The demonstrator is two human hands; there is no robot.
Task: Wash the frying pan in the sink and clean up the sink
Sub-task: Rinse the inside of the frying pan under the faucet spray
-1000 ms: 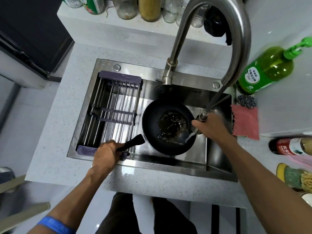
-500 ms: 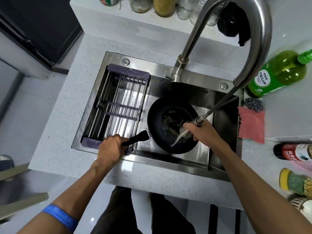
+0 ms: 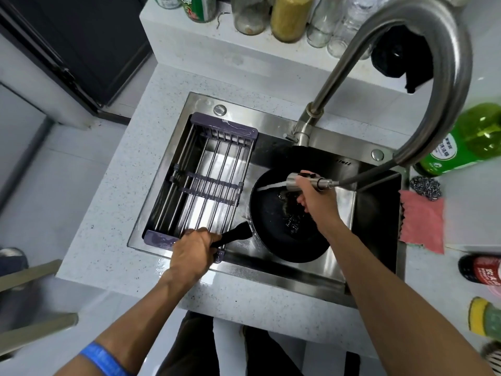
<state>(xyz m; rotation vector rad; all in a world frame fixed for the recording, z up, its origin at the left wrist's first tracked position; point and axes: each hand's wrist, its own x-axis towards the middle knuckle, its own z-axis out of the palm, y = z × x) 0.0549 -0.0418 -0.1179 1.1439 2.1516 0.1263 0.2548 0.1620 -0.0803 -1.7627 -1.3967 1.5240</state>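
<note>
A: Where was the frying pan?
B: It lay in the right half of the steel sink, at centre frame, dark residue on its base. Its black handle pointed toward the lower left.

A: How was each hand placed?
B: The left hand was curled round the end of the handle, just below the purple-framed drain rack that spanned the sink's left half. The right hand gripped the pull-out spray head above the pan, fingers wrapped about it; a white stream ran leftward from the nozzle onto the pan's upper rim.

A: And the hose?
B: It ran from the spray head up to the arched faucet at upper right.

A: What stood on the bench?
B: At the right edge of the frame, a green soap bottle, a steel scourer and a pink cloth, the scourer touching the cloth's upper edge. Jars lined the shelf at top.
</note>
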